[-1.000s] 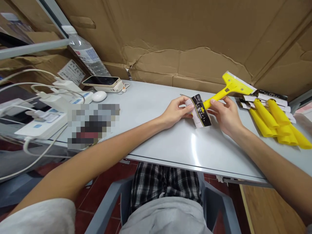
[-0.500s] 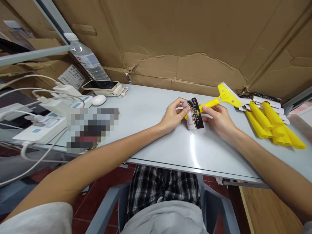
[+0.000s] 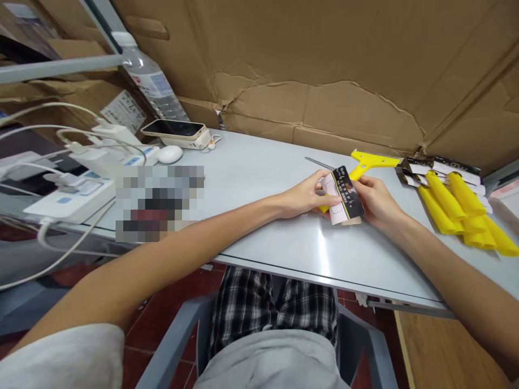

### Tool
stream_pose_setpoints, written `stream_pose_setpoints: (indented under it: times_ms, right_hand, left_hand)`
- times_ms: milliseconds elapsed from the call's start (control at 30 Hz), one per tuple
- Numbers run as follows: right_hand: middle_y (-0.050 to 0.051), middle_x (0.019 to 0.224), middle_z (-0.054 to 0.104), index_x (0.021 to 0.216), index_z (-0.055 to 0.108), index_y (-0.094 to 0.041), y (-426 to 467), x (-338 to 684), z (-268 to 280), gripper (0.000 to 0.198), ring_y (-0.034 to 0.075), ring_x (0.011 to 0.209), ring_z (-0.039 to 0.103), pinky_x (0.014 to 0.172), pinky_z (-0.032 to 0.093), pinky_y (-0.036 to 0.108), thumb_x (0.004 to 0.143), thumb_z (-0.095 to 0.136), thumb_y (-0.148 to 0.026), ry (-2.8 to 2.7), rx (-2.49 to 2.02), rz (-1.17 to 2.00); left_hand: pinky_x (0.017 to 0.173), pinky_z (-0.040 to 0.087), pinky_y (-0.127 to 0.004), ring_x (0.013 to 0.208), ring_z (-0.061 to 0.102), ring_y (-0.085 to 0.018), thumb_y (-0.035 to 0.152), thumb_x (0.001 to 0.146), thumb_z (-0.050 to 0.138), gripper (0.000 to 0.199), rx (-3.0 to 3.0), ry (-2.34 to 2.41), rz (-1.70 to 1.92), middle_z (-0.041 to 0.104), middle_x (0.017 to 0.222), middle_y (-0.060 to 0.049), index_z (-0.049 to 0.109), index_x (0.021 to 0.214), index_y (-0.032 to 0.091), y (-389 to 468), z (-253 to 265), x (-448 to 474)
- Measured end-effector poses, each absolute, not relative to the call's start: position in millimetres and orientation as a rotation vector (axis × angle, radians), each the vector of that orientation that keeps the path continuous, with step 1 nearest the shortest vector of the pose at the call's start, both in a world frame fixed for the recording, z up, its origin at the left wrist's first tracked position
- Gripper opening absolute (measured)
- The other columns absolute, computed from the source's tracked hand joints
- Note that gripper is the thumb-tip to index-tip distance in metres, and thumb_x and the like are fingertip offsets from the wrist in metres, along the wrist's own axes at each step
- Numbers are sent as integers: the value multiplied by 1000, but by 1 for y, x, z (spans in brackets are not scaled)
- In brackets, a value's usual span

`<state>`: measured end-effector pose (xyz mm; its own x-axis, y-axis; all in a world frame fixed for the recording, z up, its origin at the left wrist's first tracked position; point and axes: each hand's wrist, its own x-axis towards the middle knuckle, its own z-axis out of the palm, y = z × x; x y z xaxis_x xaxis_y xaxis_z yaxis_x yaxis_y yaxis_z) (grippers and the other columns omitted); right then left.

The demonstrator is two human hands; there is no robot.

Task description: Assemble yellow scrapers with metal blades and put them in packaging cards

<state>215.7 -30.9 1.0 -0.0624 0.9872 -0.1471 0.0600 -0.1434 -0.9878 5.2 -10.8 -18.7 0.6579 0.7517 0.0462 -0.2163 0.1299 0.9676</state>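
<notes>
A yellow scraper with a wide head lies slantwise between my hands, its head toward the back right. A black-and-white printed card covers part of its handle. My left hand is closed on the card, thumb on the printed face, with the handle's yellow end showing below. My right hand grips the scraper's neck beside the card; some of its fingers are hidden. Just behind my left hand a thin grey rod shows; I cannot make out what it is.
Several yellow scrapers with cards are piled at the right. Left on the table are a phone, a white mouse, power strips with cables and a blurred patch. A water bottle leans by the cardboard.
The scraper has turned, its head now showing more edge-on and nearer my right hand. The card is tilted more and sits slightly right and lower. The grey rod has come into view.
</notes>
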Motion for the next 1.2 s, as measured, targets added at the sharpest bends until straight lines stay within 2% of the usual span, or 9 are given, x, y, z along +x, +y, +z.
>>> stream_pose_setpoints:
  times_ms: [133,267,433,600,733,833,933,1067,1200]
  right_hand:
    - [8,97,73,109,71,-16,-32,221,1,67,12,76,65,61,51,22,72,83,-71,-1301,-1397,1320]
    - [11,117,73,124,70,-20,-33,224,2,74,20,98,72,70,61,28,79,74,-79,-1397,-1289,1383]
    - [7,123,71,130,66,-23,-34,222,0,83,14,86,68,64,62,26,59,99,-52,-1672,-1298,1144]
    - [8,102,72,98,70,-15,-30,222,-9,56,13,81,68,67,63,28,69,93,-57,-1450,-1316,1089]
    - [11,100,71,97,69,-12,-27,220,-8,53,15,82,68,70,63,30,66,95,-47,-1252,-1272,1173]
    - [10,104,70,96,64,-12,-19,224,0,41,16,85,68,69,62,32,73,88,-35,-1082,-1267,1133]
    - [10,109,70,94,55,-14,-7,235,9,26,17,87,71,70,62,35,81,76,-22,-924,-1296,1011]
    - [11,112,70,94,47,-16,-1,243,18,25,18,95,72,79,64,40,86,70,-17,-920,-1271,957]
    - [6,109,68,101,47,-18,2,246,23,29,17,93,70,78,63,44,84,70,-14,-917,-1244,900]
  left_hand:
    - [89,59,-40,107,66,-23,26,75,96,56,1246,602,944,66,107,-7,57,114,19,-10,-22,10]
    - [87,59,-38,102,66,-21,25,76,96,55,1253,664,1031,65,106,-5,54,110,20,-6,-23,10]
    - [95,58,-36,110,67,-22,29,78,96,55,1344,686,1173,68,113,-6,54,112,22,-1,-25,7]
    - [92,63,-40,106,74,-25,36,74,101,66,1307,639,1060,69,119,-10,55,120,22,3,-31,8]
    - [91,66,-45,96,78,-25,30,71,103,87,1239,663,1045,73,117,-10,50,140,25,2,-27,6]
    - [95,64,-47,93,79,-24,27,75,100,95,1199,733,1042,77,108,-8,42,151,26,-2,-19,4]
    - [94,63,-45,86,79,-21,18,79,95,87,1161,810,995,76,107,-8,42,148,25,-5,-11,2]
    - [87,62,-42,73,75,-14,7,72,93,72,1252,837,857,70,115,-7,53,129,25,-6,-7,-2]
    - [83,61,-43,73,75,-17,8,66,96,78,1344,776,708,67,113,-7,56,130,27,-4,-7,-8]
